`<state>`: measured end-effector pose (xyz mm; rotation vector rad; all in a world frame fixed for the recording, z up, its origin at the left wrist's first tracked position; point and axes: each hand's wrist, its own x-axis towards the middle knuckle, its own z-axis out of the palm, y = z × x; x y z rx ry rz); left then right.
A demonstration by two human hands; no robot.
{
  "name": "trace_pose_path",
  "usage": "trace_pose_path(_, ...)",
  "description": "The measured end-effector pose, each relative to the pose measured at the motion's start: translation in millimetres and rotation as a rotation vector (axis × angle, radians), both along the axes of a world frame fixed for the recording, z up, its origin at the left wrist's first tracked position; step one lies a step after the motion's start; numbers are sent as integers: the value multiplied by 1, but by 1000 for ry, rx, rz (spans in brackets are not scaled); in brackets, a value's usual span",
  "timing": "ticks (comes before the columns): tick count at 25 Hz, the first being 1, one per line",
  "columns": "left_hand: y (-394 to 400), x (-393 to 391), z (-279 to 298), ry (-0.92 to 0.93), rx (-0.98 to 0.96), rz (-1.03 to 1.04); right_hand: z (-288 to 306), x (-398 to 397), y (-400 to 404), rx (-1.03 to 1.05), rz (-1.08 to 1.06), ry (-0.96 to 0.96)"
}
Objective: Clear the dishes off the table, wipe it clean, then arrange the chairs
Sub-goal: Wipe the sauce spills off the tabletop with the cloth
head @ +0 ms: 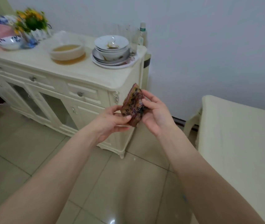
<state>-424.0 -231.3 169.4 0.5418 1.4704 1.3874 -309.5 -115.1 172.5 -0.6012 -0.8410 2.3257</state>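
Both hands hold a folded, dark patterned cloth [133, 105] in front of me, above the tiled floor. My left hand [112, 122] pinches its lower left edge with thumb and fingers. My right hand [154, 112] grips its right side with the fingers curled round it. A stack of dirty white bowls and plates [112, 50] stands on the cream sideboard [73, 73] beyond the cloth. The cream table [241, 143] reaches in from the right edge of the view.
On the sideboard also stand a clear bowl of yellowish broth [67, 51], a blue-and-white bowl [9, 42], a pot of yellow flowers [31, 21], several glasses and a bottle [142, 33]. A cream chair part [191, 120] shows beside the table.
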Motion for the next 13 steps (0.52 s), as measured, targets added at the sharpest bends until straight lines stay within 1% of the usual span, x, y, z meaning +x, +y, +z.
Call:
trace_pose_path(2,-10,-54,14,14,16,100,13,-51,-9,26,19,-2)
trace_pose_path(6,-12,-141,32,64,59,231,28,-134,-7,156,48,-41)
trace_pose_path(9,2,-210,50,172,81,334,42,-205,5,227,33,-32)
trace_pose_path(13,25,-306,66,372,107,458,53,-300,33,356,33,-70)
